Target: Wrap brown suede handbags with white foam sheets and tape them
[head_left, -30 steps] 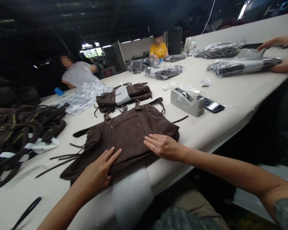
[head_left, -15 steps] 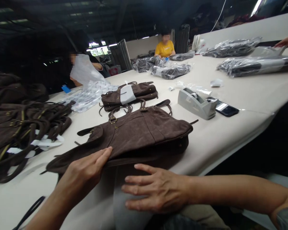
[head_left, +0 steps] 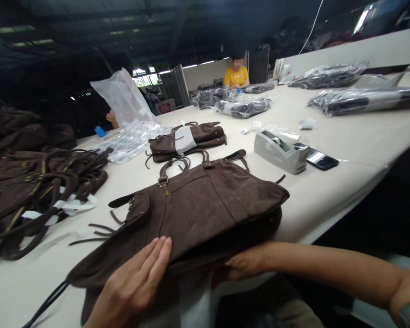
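Observation:
A dark brown suede-like handbag (head_left: 198, 205) lies before me on the table, its handles pointing away and its bottom edge toward me. My left hand (head_left: 136, 278) rests on the front panel near that edge, fingers stretched out flat and together, thumb out of sight. At the underside of the bag is my right hand (head_left: 242, 264), its fingers hidden by the bag and shadow. A pale, paper-like strip (head_left: 194, 296) hangs below the bag between my hands.
Beyond the bag lies another brown bag (head_left: 205, 139) with a white band. A tape dispenser (head_left: 278, 152) and phone (head_left: 317, 157) sit right of it. Brown bags (head_left: 17, 182) pile up at left. Plastic-wrapped bags (head_left: 242, 108) lie farther back. A person in yellow (head_left: 236, 76) sits across; another handles a plastic bag (head_left: 123, 98).
My right hand has gone from spread fingers in front of the bag to beneath its lower edge. The handbag has shifted nearer to me. The co-worker's plastic bag at left has been raised.

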Tool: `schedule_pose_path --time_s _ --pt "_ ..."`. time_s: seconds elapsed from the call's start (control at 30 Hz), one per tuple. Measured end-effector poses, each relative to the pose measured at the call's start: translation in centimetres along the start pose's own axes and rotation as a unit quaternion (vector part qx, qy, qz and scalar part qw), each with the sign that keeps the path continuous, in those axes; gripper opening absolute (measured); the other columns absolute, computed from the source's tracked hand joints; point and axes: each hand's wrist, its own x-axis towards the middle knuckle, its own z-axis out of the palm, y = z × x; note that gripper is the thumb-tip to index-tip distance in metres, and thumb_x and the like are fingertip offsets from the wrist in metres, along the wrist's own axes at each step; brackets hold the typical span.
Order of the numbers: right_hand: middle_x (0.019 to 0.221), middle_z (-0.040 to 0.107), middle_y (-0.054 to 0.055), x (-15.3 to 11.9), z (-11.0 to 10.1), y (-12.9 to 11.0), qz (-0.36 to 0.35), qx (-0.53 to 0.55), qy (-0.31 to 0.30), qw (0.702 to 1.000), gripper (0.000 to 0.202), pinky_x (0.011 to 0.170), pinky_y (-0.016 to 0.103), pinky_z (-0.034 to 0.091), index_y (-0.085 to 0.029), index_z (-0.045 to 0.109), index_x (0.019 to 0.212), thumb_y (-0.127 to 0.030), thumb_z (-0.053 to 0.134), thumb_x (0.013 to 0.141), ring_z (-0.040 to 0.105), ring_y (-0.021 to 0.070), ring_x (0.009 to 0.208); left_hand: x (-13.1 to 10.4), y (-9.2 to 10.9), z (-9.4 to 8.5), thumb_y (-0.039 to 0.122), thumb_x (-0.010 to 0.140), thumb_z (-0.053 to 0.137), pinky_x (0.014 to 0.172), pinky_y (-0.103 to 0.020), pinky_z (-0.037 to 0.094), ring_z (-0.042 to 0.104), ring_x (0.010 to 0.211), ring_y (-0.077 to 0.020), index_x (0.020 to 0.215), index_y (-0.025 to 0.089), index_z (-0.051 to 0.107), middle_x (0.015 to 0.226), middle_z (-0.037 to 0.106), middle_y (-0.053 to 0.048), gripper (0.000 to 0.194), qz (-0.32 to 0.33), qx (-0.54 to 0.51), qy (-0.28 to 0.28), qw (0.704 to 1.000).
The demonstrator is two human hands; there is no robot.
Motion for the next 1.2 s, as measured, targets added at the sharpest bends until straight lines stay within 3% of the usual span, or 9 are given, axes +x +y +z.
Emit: schedule_pose_path --time_s 0.17,0.3,0.37,0.47,0.67,0.87,1.03,1.1,1.2 --pt "0.119 0.065 0.007 -3.0 1.5 -1.5 0.031 -0.183 -0.001 0.983 0.047 0.08 0.031 0.049 -0.026 0.052 0.134 -0.045 0.053 0.091 0.064 0.0236 0.1 -0.1 2.2 1.4 0.0 0.086 0.033 0.093 -0.026 0.051 0.058 0.115 -0.0178 0.125 0.01 0.054 0.124 0.063 -0.006 0.045 -0.009 0.049 -0.011 0.999" --pt "0.148 0.04 0.003 -3.8 4.9 -0.4 -0.105 -0.44 0.045 0.891 0.048 0.082 0.038 0.048 -0.038 0.033 0.144 -0.041 0.042 0.096 0.052 0.026 0.118 -0.4 2.2 2.7 0.003 0.088 0.031 0.089 -0.025 0.053 0.061 0.109 -0.0172 0.122 0.011 0.057 0.123 0.063 -0.005 0.043 0.019 0.066 -0.003 0.998" --pt "0.15 0.036 0.0 -3.6 5.8 0.8 -0.156 -0.508 0.069 0.845 0.04 0.079 0.035 0.047 -0.035 0.041 0.138 -0.036 0.034 0.099 0.046 0.0231 0.122 -0.8 2.0 3.1 0.003 0.088 0.03 0.089 -0.025 0.053 0.061 0.11 -0.0175 0.126 0.01 0.054 0.125 0.062 -0.006 0.045 0.019 0.057 0.012 0.998" --pt "0.137 0.05 -0.001 -2.9 5.1 2.1 -0.201 -0.535 0.093 0.815 0.027 0.066 0.027 0.041 -0.026 0.059 0.114 -0.029 0.037 0.097 0.051 0.0181 0.106 -1.5 1.4 3.4 0.003 0.088 0.032 0.097 -0.025 0.049 0.056 0.117 -0.0173 0.135 0.011 0.045 0.131 0.058 -0.007 0.05 0.006 0.026 0.032 0.999" --pt "0.112 0.062 0.003 -3.4 3.0 1.2 -0.16 -0.465 0.084 0.867 0.018 0.062 0.027 0.036 -0.021 0.061 0.097 -0.026 0.045 0.093 0.052 0.0154 0.085 -2.3 1.4 3.1 0.004 0.088 0.034 0.103 -0.025 0.045 0.051 0.123 -0.0175 0.14 0.017 0.039 0.141 0.048 -0.004 0.054 0.004 0.082 -0.014 0.997" --pt "0.11 0.066 0.001 -6.9 0.8 -5.6 -0.065 -0.341 0.044 0.937 0.017 0.08 0.026 0.044 -0.023 0.063 0.101 -0.019 0.055 0.086 0.059 0.0145 0.095 -1.4 4.3 3.8 0.002 0.078 0.045 0.089 -0.031 0.056 0.06 0.113 -0.0249 0.145 0.027 0.031 0.134 0.055 -0.01 0.072 0.004 0.199 -0.09 0.976" --pt "0.111 0.066 0.005 -3.6 -5.5 -10.8 -0.063 -0.381 0.162 0.908 0.028 0.09 0.025 0.044 -0.019 0.059 0.12 -0.021 0.048 0.094 0.059 0.0145 0.103 0.5 5.7 3.3 0.002 0.074 0.05 0.081 -0.031 0.058 0.066 0.099 -0.027 0.144 0.02 0.032 0.122 0.062 -0.016 0.075 0.016 0.215 -0.089 0.973" --pt "0.114 0.064 0.008 -0.4 -7.7 -9.9 -0.042 -0.418 0.18 0.889 0.033 0.096 0.031 0.043 -0.016 0.057 0.124 -0.03 0.05 0.095 0.056 0.0186 0.111 1.2 6.1 2.8 0.003 0.074 0.052 0.081 -0.032 0.058 0.066 0.099 -0.0282 0.143 0.018 0.035 0.122 0.062 -0.018 0.073 0.016 0.217 -0.103 0.971" --pt "0.131 0.055 0.014 4.1 -8.6 -5.0 0.012 -0.427 0.196 0.883 0.048 0.104 0.04 0.037 -0.012 0.046 0.136 -0.038 0.048 0.096 0.047 0.0241 0.124 1.7 6.8 2.2 0.005 0.078 0.052 0.085 -0.033 0.057 0.063 0.107 -0.0292 0.142 0.019 0.038 0.127 0.059 -0.017 0.067 0.001 0.21 -0.126 0.97"
